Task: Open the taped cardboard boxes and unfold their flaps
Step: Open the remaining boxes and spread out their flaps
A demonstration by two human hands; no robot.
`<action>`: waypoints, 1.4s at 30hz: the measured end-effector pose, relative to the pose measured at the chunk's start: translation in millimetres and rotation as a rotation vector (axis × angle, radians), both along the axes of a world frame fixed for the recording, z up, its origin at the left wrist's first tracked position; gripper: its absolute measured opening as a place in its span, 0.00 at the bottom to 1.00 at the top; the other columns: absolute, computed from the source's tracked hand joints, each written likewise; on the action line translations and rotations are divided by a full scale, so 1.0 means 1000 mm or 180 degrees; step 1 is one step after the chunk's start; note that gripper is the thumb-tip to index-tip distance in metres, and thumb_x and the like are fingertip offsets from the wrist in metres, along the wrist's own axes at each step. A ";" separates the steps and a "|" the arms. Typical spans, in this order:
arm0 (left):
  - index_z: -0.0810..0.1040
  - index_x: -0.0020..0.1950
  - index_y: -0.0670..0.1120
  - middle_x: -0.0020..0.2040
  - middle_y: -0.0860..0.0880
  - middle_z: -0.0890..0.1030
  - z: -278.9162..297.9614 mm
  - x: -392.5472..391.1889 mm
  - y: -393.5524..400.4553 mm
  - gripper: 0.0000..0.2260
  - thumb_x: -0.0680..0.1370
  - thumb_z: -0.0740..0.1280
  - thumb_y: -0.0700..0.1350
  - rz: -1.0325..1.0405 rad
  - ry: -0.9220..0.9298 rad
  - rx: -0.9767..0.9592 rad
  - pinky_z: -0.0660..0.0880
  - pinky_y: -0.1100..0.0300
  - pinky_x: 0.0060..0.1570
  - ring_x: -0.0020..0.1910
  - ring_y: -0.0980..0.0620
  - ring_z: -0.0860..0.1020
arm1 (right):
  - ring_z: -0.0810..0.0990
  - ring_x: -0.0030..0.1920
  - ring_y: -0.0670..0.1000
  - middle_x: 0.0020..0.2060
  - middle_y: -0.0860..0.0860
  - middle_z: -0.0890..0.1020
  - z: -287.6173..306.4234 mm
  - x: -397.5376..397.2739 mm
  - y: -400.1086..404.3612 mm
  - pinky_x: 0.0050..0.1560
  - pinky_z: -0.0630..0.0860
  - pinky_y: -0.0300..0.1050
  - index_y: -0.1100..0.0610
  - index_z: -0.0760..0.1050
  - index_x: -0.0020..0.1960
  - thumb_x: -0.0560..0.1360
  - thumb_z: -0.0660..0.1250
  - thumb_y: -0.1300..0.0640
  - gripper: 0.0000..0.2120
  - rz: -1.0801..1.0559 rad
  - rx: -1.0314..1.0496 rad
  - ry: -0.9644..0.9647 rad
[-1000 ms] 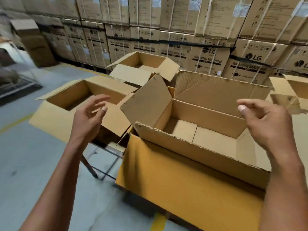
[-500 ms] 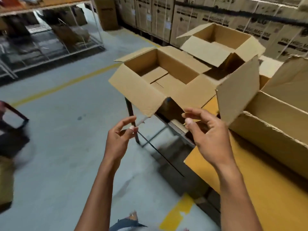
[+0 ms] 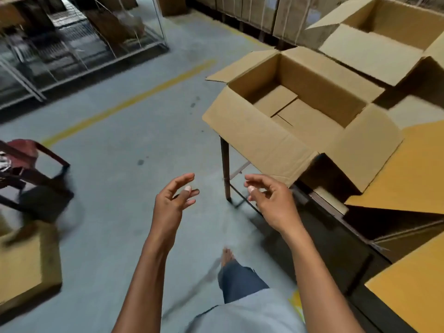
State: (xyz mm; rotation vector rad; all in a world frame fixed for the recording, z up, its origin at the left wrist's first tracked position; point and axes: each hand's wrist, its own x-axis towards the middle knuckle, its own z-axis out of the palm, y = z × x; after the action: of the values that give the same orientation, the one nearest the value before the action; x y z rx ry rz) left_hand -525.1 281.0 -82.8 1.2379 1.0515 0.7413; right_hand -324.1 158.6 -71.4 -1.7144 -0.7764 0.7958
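The view has swung left and downward within the last second. A second ago both hands were raised over a large opened box straight ahead; now that box is mostly out of sight at the right edge, and the camera looks at grey floor with a yellow line. The person seems to be turning away from the tabletop, probably because the boxes there are finished and another is needed.

The left hand [image 3: 174, 200] and right hand [image 3: 270, 200] hover side by side in mid-air, near each other but not touching. The fingers of both are loosely curled and hold nothing, so each grip is released. Half a second ago they were in much the same pose, closer to the box corner. A bare foot and a trouser leg show below, blurred.

The nearest open box [image 3: 300, 104] sits on the corner of the tabletop [image 3: 408, 169], its four top flaps folded outward. It is empty; only its bottom flaps show inside. One flap hangs past the tabletop edge, just beyond the right hand. Behind it a second open box [image 3: 379, 37] also has its flaps spread, and appears empty, though its floor is partly hidden.

At the lower left a closed box [image 3: 26, 267] stands on the floor, well apart from the hands. Blur hides whether it is taped. It may be the next one to open. A red chair [image 3: 28, 152] stands beyond it, and wire racks [image 3: 79, 44] line the far left.
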 end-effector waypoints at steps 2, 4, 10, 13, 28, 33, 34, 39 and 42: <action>0.81 0.62 0.51 0.63 0.53 0.82 0.000 0.010 0.040 0.12 0.83 0.63 0.39 -0.0039 0.0005 0.0045 0.78 0.54 0.55 0.56 0.49 0.84 | 0.85 0.43 0.52 0.50 0.46 0.85 -0.009 0.008 0.041 0.48 0.83 0.46 0.49 0.82 0.58 0.78 0.68 0.61 0.11 -0.0050 -0.0001 0.0035; 0.81 0.63 0.50 0.64 0.53 0.82 0.002 0.018 0.085 0.12 0.83 0.63 0.39 -0.0040 -0.0009 0.0131 0.78 0.54 0.56 0.56 0.49 0.84 | 0.85 0.43 0.52 0.49 0.47 0.85 -0.016 0.016 0.088 0.50 0.83 0.51 0.50 0.82 0.58 0.78 0.69 0.60 0.11 -0.0063 0.0026 0.0026; 0.81 0.62 0.50 0.63 0.53 0.82 0.008 0.027 0.209 0.12 0.83 0.64 0.39 0.0202 -0.0037 0.0057 0.77 0.52 0.57 0.57 0.47 0.84 | 0.85 0.45 0.50 0.51 0.47 0.85 -0.005 0.038 0.235 0.47 0.81 0.45 0.48 0.81 0.60 0.79 0.68 0.59 0.12 0.0171 0.0080 0.0239; 0.80 0.64 0.48 0.63 0.51 0.82 0.000 0.038 0.263 0.12 0.83 0.63 0.39 0.0263 -0.0046 -0.0195 0.77 0.53 0.56 0.58 0.46 0.83 | 0.86 0.45 0.53 0.53 0.50 0.85 0.003 0.050 0.298 0.44 0.79 0.41 0.49 0.81 0.60 0.79 0.68 0.58 0.11 0.0208 0.0070 0.0611; 0.80 0.65 0.50 0.62 0.51 0.82 -0.007 0.166 0.615 0.13 0.83 0.62 0.38 -0.1099 -0.0120 -0.0008 0.77 0.49 0.58 0.57 0.45 0.83 | 0.86 0.42 0.52 0.53 0.52 0.85 -0.012 0.133 0.577 0.44 0.80 0.46 0.52 0.80 0.58 0.80 0.67 0.60 0.09 -0.1291 0.0239 0.0784; 0.80 0.63 0.48 0.62 0.50 0.82 0.015 0.250 0.712 0.16 0.83 0.60 0.33 -0.1603 -0.0336 0.0081 0.79 0.53 0.55 0.55 0.45 0.84 | 0.87 0.43 0.50 0.52 0.47 0.84 0.002 0.166 0.634 0.46 0.80 0.43 0.50 0.80 0.58 0.80 0.67 0.57 0.09 -0.1963 0.0288 0.0784; 0.80 0.63 0.49 0.63 0.51 0.82 0.017 0.267 0.726 0.16 0.83 0.60 0.34 -0.1775 -0.0347 0.0085 0.79 0.53 0.56 0.56 0.45 0.84 | 0.87 0.43 0.50 0.52 0.47 0.84 0.001 0.173 0.642 0.45 0.79 0.42 0.49 0.80 0.58 0.80 0.67 0.57 0.08 -0.2114 0.0277 0.0756; 0.79 0.65 0.48 0.63 0.52 0.82 0.013 0.359 0.787 0.14 0.83 0.61 0.36 -0.2485 -0.0398 0.0140 0.82 0.59 0.53 0.57 0.45 0.84 | 0.86 0.40 0.50 0.50 0.46 0.84 -0.017 0.232 0.688 0.42 0.78 0.39 0.47 0.81 0.55 0.79 0.68 0.55 0.07 -0.2722 0.0153 0.0495; 0.79 0.65 0.46 0.63 0.51 0.82 0.008 0.420 0.820 0.13 0.83 0.61 0.37 -0.2759 -0.0419 0.0181 0.82 0.59 0.53 0.57 0.45 0.84 | 0.86 0.40 0.49 0.50 0.45 0.84 -0.024 0.279 0.716 0.40 0.77 0.35 0.47 0.81 0.55 0.79 0.68 0.55 0.07 -0.2971 0.0109 0.0452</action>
State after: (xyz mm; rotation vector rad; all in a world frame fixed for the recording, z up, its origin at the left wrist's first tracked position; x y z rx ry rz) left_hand -105.1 1101.3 -75.1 1.4995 0.3090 0.1691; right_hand -45.3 875.0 -95.7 -1.7089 0.1438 0.2383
